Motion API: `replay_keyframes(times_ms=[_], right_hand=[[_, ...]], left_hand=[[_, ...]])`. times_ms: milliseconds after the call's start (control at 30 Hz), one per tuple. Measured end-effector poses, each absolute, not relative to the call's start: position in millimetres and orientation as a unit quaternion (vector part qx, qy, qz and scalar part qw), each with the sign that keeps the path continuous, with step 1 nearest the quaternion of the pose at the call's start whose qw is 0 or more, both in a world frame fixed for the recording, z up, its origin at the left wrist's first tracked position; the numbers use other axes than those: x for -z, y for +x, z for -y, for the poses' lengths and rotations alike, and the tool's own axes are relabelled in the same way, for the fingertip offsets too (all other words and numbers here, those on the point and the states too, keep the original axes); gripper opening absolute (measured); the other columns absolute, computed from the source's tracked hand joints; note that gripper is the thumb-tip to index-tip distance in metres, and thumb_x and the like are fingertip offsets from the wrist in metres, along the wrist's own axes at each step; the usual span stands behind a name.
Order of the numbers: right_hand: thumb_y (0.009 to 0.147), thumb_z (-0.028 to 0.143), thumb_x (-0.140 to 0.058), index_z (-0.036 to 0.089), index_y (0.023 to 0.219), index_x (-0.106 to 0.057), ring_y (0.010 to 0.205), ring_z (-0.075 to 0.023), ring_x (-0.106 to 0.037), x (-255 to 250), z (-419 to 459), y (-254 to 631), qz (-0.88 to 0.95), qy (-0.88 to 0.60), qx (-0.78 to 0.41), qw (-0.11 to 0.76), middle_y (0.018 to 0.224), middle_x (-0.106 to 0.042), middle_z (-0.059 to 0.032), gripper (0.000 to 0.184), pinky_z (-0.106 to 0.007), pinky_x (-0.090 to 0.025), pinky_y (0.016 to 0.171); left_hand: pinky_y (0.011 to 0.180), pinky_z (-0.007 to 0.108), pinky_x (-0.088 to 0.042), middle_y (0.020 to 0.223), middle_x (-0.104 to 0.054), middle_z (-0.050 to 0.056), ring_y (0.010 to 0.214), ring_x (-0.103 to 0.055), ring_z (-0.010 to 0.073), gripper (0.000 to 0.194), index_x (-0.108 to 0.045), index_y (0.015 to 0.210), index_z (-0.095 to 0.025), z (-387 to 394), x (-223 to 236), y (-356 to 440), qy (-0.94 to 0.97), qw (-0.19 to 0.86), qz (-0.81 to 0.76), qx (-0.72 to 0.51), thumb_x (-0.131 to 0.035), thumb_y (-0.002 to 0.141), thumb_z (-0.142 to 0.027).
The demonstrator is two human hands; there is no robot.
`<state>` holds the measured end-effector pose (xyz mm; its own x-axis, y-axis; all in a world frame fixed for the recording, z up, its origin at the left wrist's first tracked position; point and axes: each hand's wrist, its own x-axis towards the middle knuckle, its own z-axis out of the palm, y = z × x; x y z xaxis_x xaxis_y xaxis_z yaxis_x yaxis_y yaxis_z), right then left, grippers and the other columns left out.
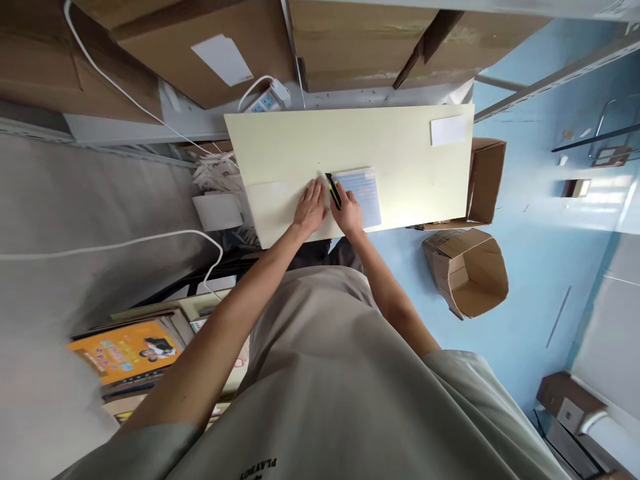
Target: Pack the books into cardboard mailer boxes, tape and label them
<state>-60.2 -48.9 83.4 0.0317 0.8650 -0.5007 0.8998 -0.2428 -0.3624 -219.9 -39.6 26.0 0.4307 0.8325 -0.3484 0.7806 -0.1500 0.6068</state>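
My right hand grips a black and yellow utility knife, its tip pointing away from me and slightly left. Under and beside that hand lies a pale blue printed booklet or stack of sheets on a cream board. Flat on the board, left of the knife, rests my left hand, fingers stretched forward and holding nothing. A thin pale edge, perhaps paper, shows near its fingertips; what lies under the palm is hidden.
A white card lies at the board's far right. Behind the board stand cardboard boxes and a power strip. An open carton sits on the blue floor to the right. Books are piled at left, near a white cable.
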Motion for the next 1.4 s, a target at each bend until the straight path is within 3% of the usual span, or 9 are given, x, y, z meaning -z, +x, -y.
replay_keyframes(times_ms=[167, 433, 633, 833, 1033, 1233, 1400], right_hand=[[0.125, 0.033, -0.038, 0.022, 0.192, -0.032, 0.122, -0.0347, -0.078, -73.6, 33.5, -68.5, -0.621, 0.714, 0.318, 0.060, 0.154, -0.068, -0.0223, 0.068, -0.049, -0.063, 0.107], [0.128, 0.040, -0.026, 0.020, 0.195, -0.009, 0.127, -0.0378, -0.076, -57.8, 35.9, -73.1, -0.615, 0.714, 0.334, 0.037, 0.151, -0.061, -0.0259, 0.073, -0.057, -0.060, 0.110], [0.129, 0.047, -0.027, 0.023, 0.195, -0.008, 0.133, -0.0380, -0.073, -46.1, 36.8, -70.8, -0.658, 0.682, 0.317, 0.036, 0.153, -0.058, -0.0242, 0.073, -0.056, -0.058, 0.113], [0.129, 0.038, -0.024, 0.018, 0.195, -0.007, 0.134, -0.0397, -0.073, -37.7, 40.9, -72.1, -0.640, 0.701, 0.311, 0.049, 0.156, -0.057, -0.0267, 0.071, -0.056, -0.058, 0.112], [0.130, 0.048, -0.029, 0.019, 0.194, -0.013, 0.132, -0.0383, -0.075, -47.0, 53.3, -72.8, -0.662, 0.685, 0.300, 0.059, 0.158, -0.057, -0.0285, 0.073, -0.054, -0.059, 0.110], [0.126, 0.027, -0.027, 0.020, 0.195, -0.015, 0.123, -0.0346, -0.077, -74.5, 77.7, -73.5, -0.650, 0.697, 0.275, 0.124, 0.163, -0.060, -0.0296, 0.070, -0.051, -0.063, 0.107], [0.123, 0.023, -0.030, 0.023, 0.195, -0.013, 0.124, -0.0343, -0.077, -90.3, 108.0, -70.3, -0.639, 0.700, 0.271, 0.166, 0.168, -0.058, -0.0303, 0.074, -0.050, -0.065, 0.107]], left_hand=[[0.153, 0.060, -0.021, 0.199, -0.020, 0.023, 0.188, -0.015, 0.0393, 0.088, -0.028, 0.189, -0.004, 37.8, -23.7, -225.7, 0.760, 0.376, -0.529, -0.034, -0.055, 0.112, -0.037], [0.152, 0.064, -0.023, 0.199, -0.020, 0.023, 0.188, -0.015, 0.0416, 0.094, -0.023, 0.191, -0.007, 35.2, -19.1, -227.4, 0.753, 0.386, -0.530, -0.055, -0.058, 0.114, -0.049], [0.152, 0.064, -0.019, 0.199, -0.019, 0.024, 0.187, -0.013, 0.0449, 0.101, -0.021, 0.191, -0.006, 31.1, -19.7, -224.5, 0.759, 0.382, -0.526, -0.045, -0.065, 0.112, -0.053], [0.152, 0.064, -0.018, 0.199, -0.016, 0.027, 0.187, -0.012, 0.0481, 0.108, -0.021, 0.191, -0.006, 26.1, -24.3, -224.7, 0.769, 0.370, -0.522, -0.008, -0.069, 0.111, -0.060], [0.151, 0.064, -0.021, 0.199, -0.016, 0.027, 0.187, -0.014, 0.0471, 0.108, -0.018, 0.192, -0.007, 20.2, -23.4, -222.2, 0.771, 0.358, -0.527, 0.019, -0.068, 0.112, -0.060], [0.151, 0.063, -0.020, 0.199, -0.012, 0.030, 0.187, -0.013, 0.0473, 0.115, -0.017, 0.191, -0.003, 16.2, -19.3, -219.4, 0.773, 0.348, -0.529, 0.035, -0.073, 0.109, -0.061], [0.151, 0.062, -0.017, 0.198, -0.009, 0.032, 0.187, -0.011, 0.0474, 0.125, -0.017, 0.190, -0.001, 11.1, -11.8, -219.9, 0.772, 0.355, -0.526, 0.042, -0.078, 0.105, -0.070]])
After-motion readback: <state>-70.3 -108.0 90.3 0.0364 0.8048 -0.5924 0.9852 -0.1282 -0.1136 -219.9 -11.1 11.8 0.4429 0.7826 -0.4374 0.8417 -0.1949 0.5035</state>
